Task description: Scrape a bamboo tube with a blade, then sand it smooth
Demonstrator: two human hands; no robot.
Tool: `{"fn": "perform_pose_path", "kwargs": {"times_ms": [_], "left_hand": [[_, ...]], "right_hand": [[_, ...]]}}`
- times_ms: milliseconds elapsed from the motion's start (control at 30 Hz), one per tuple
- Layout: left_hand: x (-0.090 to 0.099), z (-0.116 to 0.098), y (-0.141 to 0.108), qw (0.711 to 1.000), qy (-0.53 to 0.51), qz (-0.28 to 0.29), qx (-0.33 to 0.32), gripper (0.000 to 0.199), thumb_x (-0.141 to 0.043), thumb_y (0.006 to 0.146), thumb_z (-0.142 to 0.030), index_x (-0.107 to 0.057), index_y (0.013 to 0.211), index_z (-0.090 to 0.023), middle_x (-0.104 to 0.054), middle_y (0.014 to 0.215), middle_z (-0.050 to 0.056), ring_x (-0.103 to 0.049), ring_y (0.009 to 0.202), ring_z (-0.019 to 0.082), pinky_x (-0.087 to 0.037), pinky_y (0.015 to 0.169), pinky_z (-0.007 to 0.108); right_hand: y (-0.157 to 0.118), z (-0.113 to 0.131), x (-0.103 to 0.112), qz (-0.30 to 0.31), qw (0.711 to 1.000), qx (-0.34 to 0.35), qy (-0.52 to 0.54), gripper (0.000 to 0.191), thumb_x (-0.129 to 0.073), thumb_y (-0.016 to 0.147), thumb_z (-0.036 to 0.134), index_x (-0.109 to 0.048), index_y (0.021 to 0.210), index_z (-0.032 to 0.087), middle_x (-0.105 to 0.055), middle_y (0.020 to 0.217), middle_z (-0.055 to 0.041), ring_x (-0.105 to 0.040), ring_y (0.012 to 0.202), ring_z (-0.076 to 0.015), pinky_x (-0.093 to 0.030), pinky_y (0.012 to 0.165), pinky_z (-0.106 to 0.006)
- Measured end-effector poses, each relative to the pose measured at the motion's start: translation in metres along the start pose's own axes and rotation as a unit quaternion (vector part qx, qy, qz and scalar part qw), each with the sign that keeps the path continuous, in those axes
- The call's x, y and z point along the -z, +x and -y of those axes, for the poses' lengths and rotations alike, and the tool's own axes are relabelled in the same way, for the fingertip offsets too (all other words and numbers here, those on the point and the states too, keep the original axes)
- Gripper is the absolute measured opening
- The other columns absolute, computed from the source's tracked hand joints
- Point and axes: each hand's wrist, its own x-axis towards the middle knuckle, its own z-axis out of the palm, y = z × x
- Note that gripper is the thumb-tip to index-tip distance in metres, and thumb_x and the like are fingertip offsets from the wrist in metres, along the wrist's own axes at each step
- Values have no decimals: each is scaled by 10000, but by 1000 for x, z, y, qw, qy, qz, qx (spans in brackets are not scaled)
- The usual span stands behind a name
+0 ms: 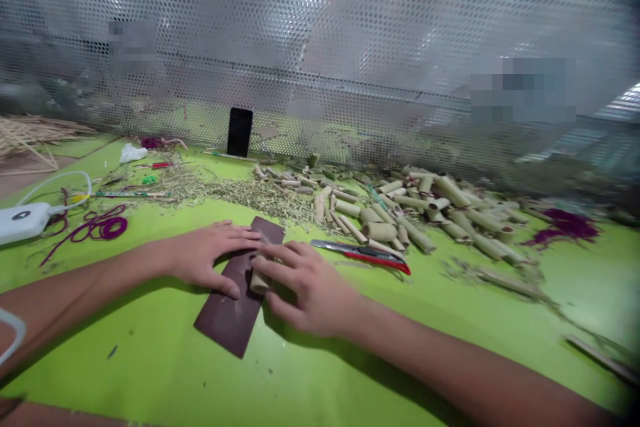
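Note:
A dark brown strip of sandpaper (227, 320) lies slantwise on the green tabletop. Across its left edge rests my left hand (207, 257), fingers stretched out and thumb apart, pressing on the sheet. My right hand (310, 287) grips a short bamboo tube (260, 282) against the sandpaper's right side; its fingers curl over the tube and hide part of it. Just beyond my right hand lies a utility knife (365, 255) with a red handle, its blade pointing left.
Behind the knife spreads a pile of cut bamboo pieces (425, 203), with shavings (250, 197) to its left. A phone (240, 132) leans on the perforated metal screen (320, 47). Purple string (113, 227) and a white device with a cable (23, 221) lie at left.

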Motion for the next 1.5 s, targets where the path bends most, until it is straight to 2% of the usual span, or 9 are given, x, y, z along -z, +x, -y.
{"fn": "perform_pose_path", "kwargs": {"times_ms": [200,400,567,733,900,1067,1267,1433,1500], "left_hand": [[1,-1,0,1000,3,5,10,1008,-666,873,-820,-406,1655,-238,-315,1748,119,-295,1615,411,-157,1332,641],[1,-2,0,1000,3,7,6,1008,-662,877,-821,-400,1659,-242,-324,1743,123,-330,1598,418,-143,1333,645],[-1,1,0,1000,2,-2,1,987,-682,881,-796,-415,1652,-240,-331,1741,122,-321,1603,414,-159,1334,630],[-1,0,0,1000,5,-3,-4,957,-678,887,-793,-417,1649,-276,-338,1740,107,-339,1597,406,-163,1332,633],[0,0,0,1000,11,-1,3,992,-669,881,-807,-420,1649,-231,-329,1741,122,-314,1608,408,-168,1338,613],[0,0,0,1000,14,1,6,1007,-678,876,-811,-396,1660,-246,-324,1743,113,-320,1606,402,-172,1335,620],[-1,1,-1,1000,17,-8,-9,944,-640,910,-801,-416,1650,-260,-337,1740,106,-335,1602,391,-179,1336,602],[0,1,0,1000,17,-3,-5,984,-651,885,-826,-389,1661,-281,-335,1741,104,-344,1596,397,-172,1331,622],[0,1,0,1000,12,-1,-5,985,-663,881,-819,-399,1657,-273,-331,1743,107,-333,1602,395,-170,1332,622]], "right_hand": [[0,-1,-2,-15,999,41,27,345,-637,1029,345,-691,1327,180,-692,1377,-157,-671,1208,-274,-550,1053,-449],[3,-9,-2,-25,999,-25,35,283,-698,997,286,-667,1266,203,-758,1259,-120,-692,1170,-272,-569,1025,-481],[3,-5,-3,-21,997,57,54,311,-671,991,296,-673,1282,187,-736,1348,-132,-690,1173,-273,-539,1052,-454],[1,-5,0,-10,1000,10,27,367,-637,977,268,-674,1333,193,-680,1432,-154,-652,1249,-306,-539,1035,-494],[3,-1,0,-3,998,53,43,329,-666,1000,329,-700,1294,185,-729,1311,-123,-678,1116,-264,-548,1013,-446],[5,-6,3,-12,999,-25,20,326,-663,1024,316,-705,1329,207,-687,1393,-145,-632,1253,-291,-554,1027,-491],[1,3,-2,-13,995,74,68,425,-655,949,295,-656,1346,142,-756,1290,-132,-692,1092,-266,-536,1058,-471],[4,-5,0,-5,999,-34,35,295,-631,990,258,-700,1263,173,-726,1369,-140,-664,1191,-298,-543,1013,-498],[4,-4,0,-4,999,-30,40,284,-648,987,264,-708,1248,169,-731,1330,-148,-667,1127,-288,-555,968,-477]]}}
